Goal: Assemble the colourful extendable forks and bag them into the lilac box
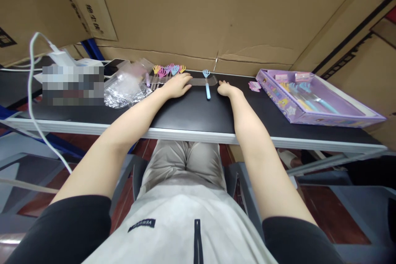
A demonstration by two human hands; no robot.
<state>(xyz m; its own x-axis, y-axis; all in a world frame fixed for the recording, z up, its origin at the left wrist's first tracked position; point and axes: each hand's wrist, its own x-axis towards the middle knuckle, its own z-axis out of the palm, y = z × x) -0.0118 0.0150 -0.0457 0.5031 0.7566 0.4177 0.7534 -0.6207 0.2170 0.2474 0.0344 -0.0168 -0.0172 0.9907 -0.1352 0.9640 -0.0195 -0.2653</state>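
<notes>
A small blue back-scratcher toy [207, 83] with a claw head lies on the black table [192, 111], inside or under a clear plastic sleeve [213, 80]. My left hand [178, 84] rests flat on the left end of that sleeve, fingers stretched out. My right hand [227, 88] lies just right of the toy with its fingers curled against the sleeve's right end. Left of my left hand lie several coloured claw toys [168, 70] in pink, yellow, blue and orange.
A heap of clear plastic bags [123, 88] sits at the left, beside a white charger and cable [58, 55]. A purple display box [312, 99] with packed toys stands at the right, with a small pink packet [254, 86] next to it. Cardboard walls rise behind the table.
</notes>
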